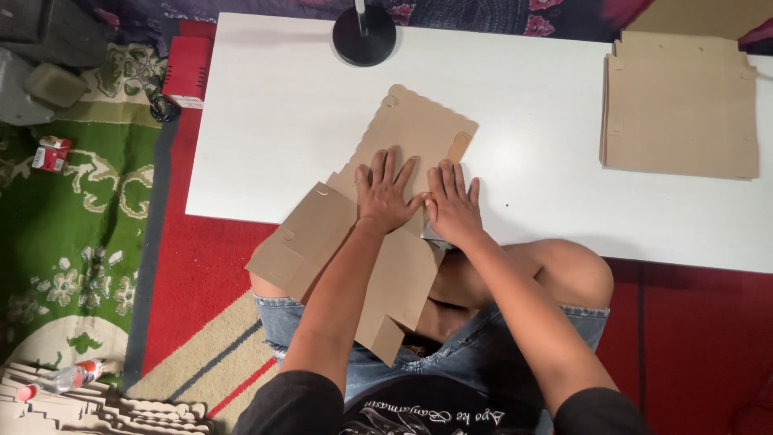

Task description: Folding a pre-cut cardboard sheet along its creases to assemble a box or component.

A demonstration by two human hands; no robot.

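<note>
Left hand (385, 192), right hand (452, 204): side by side, fingers spread, pressed flat on cardboard blank (419, 129), near white table (274, 121) edge.

Both hands (left hand (385, 193), right hand (452, 205)) press a flat cardboard sheet (378, 217).

Person seen from above: black short-sleeved T-shirt (419, 411) with pale script print, frayed blue denim shorts (483, 354), bare forearms and knees
</note>
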